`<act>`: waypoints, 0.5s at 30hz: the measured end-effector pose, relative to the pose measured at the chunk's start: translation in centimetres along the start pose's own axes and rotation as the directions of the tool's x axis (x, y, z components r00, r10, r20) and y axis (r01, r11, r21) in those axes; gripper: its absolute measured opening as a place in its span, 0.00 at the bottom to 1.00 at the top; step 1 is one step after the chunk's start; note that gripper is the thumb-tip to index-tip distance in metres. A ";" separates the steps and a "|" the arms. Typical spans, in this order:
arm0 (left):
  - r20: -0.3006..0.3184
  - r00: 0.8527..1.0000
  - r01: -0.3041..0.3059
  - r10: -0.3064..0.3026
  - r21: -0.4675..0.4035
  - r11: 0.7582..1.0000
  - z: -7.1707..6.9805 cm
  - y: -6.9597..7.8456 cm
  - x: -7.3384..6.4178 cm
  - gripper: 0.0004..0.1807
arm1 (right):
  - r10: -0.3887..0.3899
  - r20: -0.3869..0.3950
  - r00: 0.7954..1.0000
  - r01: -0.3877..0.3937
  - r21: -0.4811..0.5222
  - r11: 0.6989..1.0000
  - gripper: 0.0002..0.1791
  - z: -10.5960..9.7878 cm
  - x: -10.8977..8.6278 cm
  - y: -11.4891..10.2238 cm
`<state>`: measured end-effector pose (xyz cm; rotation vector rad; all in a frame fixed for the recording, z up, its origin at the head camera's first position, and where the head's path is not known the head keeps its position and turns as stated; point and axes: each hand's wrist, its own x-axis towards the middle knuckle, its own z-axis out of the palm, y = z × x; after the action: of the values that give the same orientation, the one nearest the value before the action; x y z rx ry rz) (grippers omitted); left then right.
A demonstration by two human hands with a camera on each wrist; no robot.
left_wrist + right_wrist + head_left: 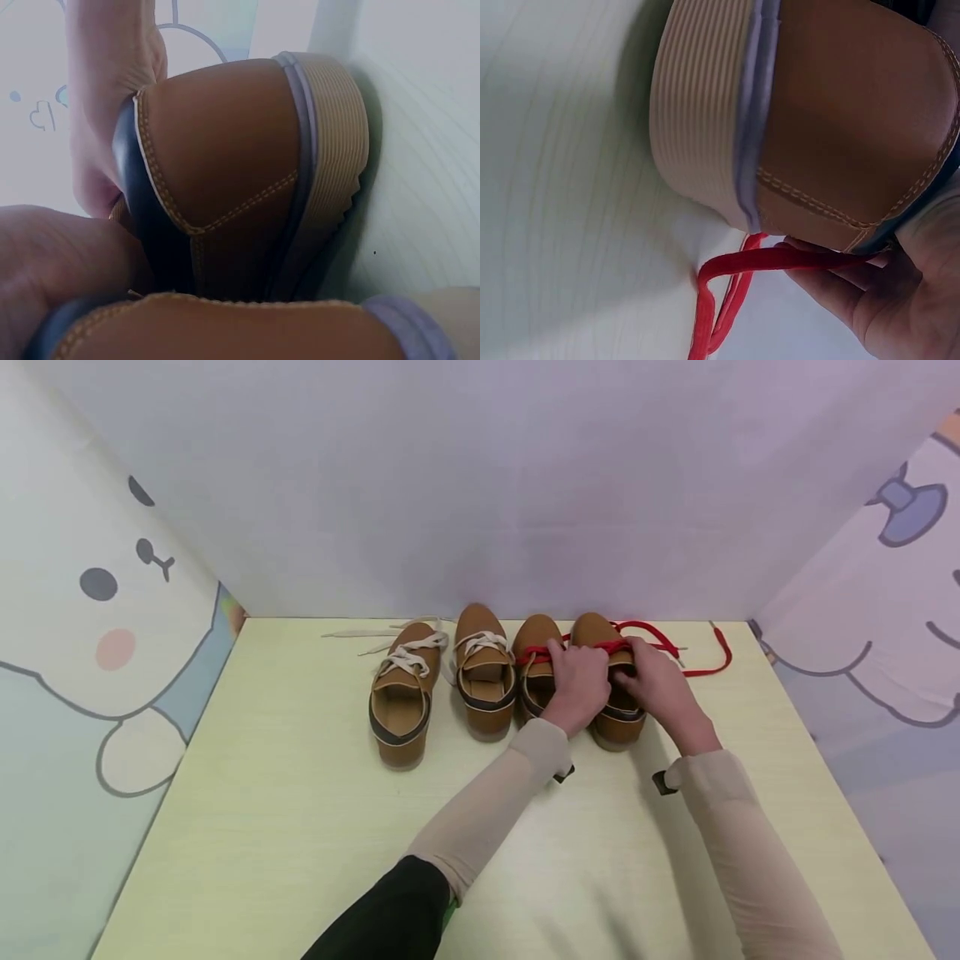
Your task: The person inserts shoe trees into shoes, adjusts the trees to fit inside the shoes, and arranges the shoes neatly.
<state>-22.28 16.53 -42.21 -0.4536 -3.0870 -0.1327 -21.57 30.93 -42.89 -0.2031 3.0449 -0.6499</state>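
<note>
Two brown shoes with red laces stand side by side at the back of the table, heels toward me. My left hand is bent over the left side of the rightmost shoe, and its fingertips are hidden. My right hand is at that shoe's right side, its thumb at the opening. In the right wrist view a red shoelace runs into the curled fingers of that hand. The neighbouring red-laced shoe is partly covered by the left hand. Its heel edge fills the bottom of the left wrist view.
Further left stand two matching brown shoes, one upright and one angled, both with white laces. Loose red lace trails rightward on the pale table. Fabric walls enclose the back and sides.
</note>
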 end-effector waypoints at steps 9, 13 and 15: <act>0.025 0.999 -0.018 0.019 -0.033 0.999 -0.2 -0.1 0.0 0.07 | 0.036 0.035 0.999 -0.038 0.050 0.998 0.37 0.0 -0.2 0.5; 0.025 1.000 -0.017 0.018 -0.042 0.999 -0.2 -0.4 -0.2 0.08 | 0.036 0.046 0.998 -0.040 0.080 0.996 0.38 0.0 -0.1 0.3; 0.033 0.999 -0.009 0.010 -0.037 0.999 -0.1 -0.6 -0.2 0.09 | 0.033 0.050 0.998 -0.038 0.088 0.995 0.38 0.0 0.0 0.1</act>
<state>-22.26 15.92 -42.14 -0.4763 -3.1192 -0.1838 -21.58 31.04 -42.99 -0.1598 2.9582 -0.7642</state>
